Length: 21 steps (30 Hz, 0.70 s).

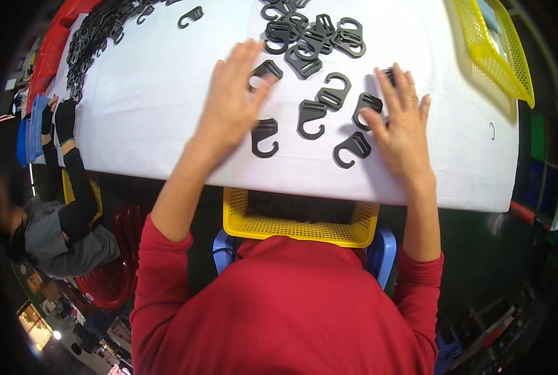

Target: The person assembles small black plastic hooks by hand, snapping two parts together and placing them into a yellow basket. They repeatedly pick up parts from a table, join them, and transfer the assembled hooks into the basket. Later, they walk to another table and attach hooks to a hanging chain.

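Observation:
My left hand [235, 100] hovers over or rests on the white-covered table with its fingers stretched out, and a black plastic hook buckle [268, 72] shows beside its thumb. Farther right, my right hand [403, 125] is spread, partly covering a hook buckle [368, 107]; another one peeks out under its fingertips. Between the hands lie several loose hook buckles, among them one near the table edge [353, 150] and one in the middle [312, 119]. A heap of the same buckles [310, 40] sits just beyond. Whether either palm touches a piece cannot be seen.
A yellow perforated basket [523, 75] stands at the far right, with a thin hook-shaped piece [492, 131] nearby. Another yellow basket [298, 230] is at my lap. A large pile of black buckles [97, 44] lies far left, near a co-worker in dark sleeves [76, 175].

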Each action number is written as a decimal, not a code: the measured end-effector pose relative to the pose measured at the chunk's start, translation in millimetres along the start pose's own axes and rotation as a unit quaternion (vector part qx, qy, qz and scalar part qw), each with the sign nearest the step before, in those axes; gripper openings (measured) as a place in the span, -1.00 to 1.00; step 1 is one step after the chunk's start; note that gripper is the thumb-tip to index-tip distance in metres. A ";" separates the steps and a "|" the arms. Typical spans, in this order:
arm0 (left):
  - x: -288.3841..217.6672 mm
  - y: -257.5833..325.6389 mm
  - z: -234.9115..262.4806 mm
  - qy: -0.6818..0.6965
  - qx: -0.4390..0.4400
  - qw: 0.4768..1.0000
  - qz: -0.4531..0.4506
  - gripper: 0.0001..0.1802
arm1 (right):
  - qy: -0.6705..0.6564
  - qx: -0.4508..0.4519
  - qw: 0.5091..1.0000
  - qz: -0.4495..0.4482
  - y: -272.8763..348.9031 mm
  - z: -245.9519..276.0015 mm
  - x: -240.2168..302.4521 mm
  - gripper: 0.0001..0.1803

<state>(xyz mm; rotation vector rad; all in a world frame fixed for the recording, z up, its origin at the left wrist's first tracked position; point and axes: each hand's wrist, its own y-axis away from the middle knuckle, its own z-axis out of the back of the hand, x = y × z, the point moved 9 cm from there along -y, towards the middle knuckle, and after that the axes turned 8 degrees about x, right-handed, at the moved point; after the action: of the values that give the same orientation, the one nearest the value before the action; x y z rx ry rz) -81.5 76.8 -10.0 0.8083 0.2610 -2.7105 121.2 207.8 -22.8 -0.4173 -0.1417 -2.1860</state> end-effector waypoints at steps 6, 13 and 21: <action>-53.3 43.1 -45.0 -0.107 0.104 0.983 -0.106 -0.19 | 0.025 0.037 0.994 0.099 28.1 -19.5 75.3 -0.28; -84.7 119.4 -31.7 0.106 0.191 0.957 -0.190 -0.41 | -0.078 0.131 0.968 0.201 110.7 -17.3 108.2 -0.45; -53.6 2.7 28.1 -0.033 -0.078 0.982 -0.169 -0.55 | -0.102 -0.099 0.972 0.184 -28.5 36.5 75.8 -0.55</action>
<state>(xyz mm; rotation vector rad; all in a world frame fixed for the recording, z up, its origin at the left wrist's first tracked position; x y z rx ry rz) -52.0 79.5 42.8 0.6811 0.6403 -2.9728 65.4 176.9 39.0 -0.7231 0.0419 -1.7929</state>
